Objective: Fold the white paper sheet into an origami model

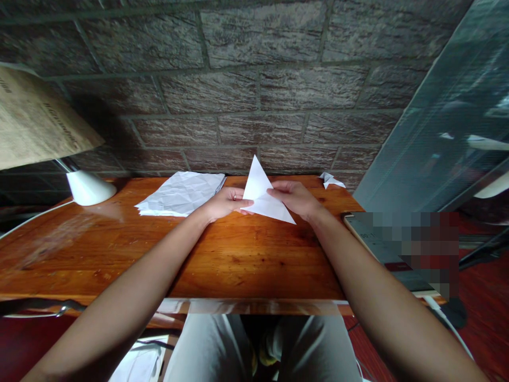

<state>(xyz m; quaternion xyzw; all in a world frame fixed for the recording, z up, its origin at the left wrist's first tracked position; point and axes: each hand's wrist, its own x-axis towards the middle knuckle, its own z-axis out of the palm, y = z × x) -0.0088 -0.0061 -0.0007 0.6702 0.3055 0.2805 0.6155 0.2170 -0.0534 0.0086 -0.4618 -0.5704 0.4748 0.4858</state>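
A white sheet of paper folded into a triangle [260, 191] stands partly lifted off the wooden table [222, 254], its point up toward the brick wall. My left hand [225, 203] pinches its left edge, a ring on one finger. My right hand [294, 199] grips its right side, fingers closed over the paper. Both forearms reach in from the near edge.
A stack of crumpled white sheets [181, 193] lies left of the hands. A small crumpled scrap [330, 180] sits at the back right. A white lamp base [88, 188] stands at the back left. A phone [382, 239] rests at the table's right edge.
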